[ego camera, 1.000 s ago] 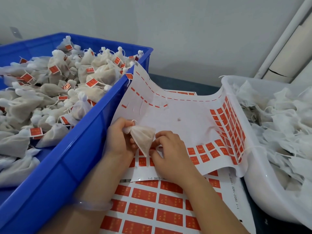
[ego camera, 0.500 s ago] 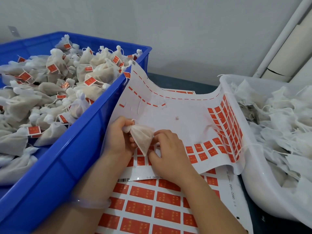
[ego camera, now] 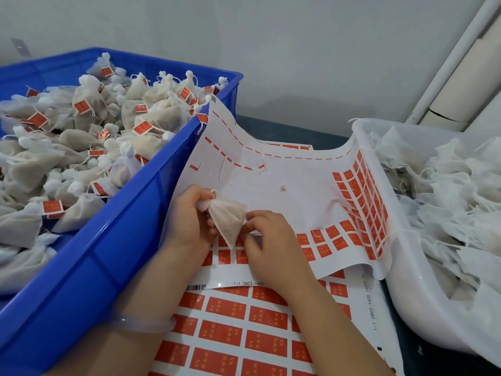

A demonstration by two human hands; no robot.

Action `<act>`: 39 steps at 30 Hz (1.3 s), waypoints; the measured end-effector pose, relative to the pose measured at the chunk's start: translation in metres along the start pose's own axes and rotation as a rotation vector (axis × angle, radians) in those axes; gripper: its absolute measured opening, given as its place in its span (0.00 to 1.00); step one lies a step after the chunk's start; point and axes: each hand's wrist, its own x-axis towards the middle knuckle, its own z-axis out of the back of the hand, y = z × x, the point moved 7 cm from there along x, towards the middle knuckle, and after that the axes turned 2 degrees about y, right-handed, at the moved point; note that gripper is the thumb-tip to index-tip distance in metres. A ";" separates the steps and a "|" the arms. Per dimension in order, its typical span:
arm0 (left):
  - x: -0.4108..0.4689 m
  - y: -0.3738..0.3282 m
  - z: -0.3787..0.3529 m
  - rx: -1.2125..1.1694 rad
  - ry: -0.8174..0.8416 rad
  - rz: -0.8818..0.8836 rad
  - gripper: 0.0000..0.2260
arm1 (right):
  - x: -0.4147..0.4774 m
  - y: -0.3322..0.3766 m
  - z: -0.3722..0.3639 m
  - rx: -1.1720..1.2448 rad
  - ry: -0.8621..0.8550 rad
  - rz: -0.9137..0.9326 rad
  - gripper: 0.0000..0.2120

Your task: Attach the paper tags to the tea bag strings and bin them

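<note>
Head view.

Left hand is clenched round the tied neck of one bag. The bag body hangs point-down over the near part of the sheet, its tip over the sheet's near rows of red tags.

Right hand rests on the sheet just right of the bag, fingers curled. Thumb and forefinger tips meet at the bag's lower right edge. Can't tell what's pinched between them, too small.

The sheet is stripped bare in the middle, with tags left along its near and right edges and a small crumb near centre.
- **Left of sheet:** the sheet's left edge curls up against the blue bin, which is heaped with tagged bags.
- **Right of sheet:** the right edge curls up against the white tub, which is full of white bags with loose strings.
- **Under the sheet:** a second sheet sticks out on the near side, with full rows of red tags.
- **Near side of sheet:** a clear bracelet on the left wrist.
</note>
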 end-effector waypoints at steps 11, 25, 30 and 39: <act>0.000 0.000 0.001 -0.023 -0.043 0.018 0.11 | -0.002 -0.001 0.006 0.190 0.013 0.002 0.04; -0.001 0.000 -0.001 -0.034 0.004 0.042 0.14 | -0.008 -0.008 0.021 0.668 -0.044 -0.090 0.09; -0.001 0.003 -0.004 0.058 0.056 0.051 0.15 | -0.008 -0.025 0.029 0.848 -0.161 -0.186 0.15; 0.000 0.001 0.003 -0.066 -0.015 0.025 0.11 | -0.008 -0.012 0.018 0.543 -0.041 -0.074 0.11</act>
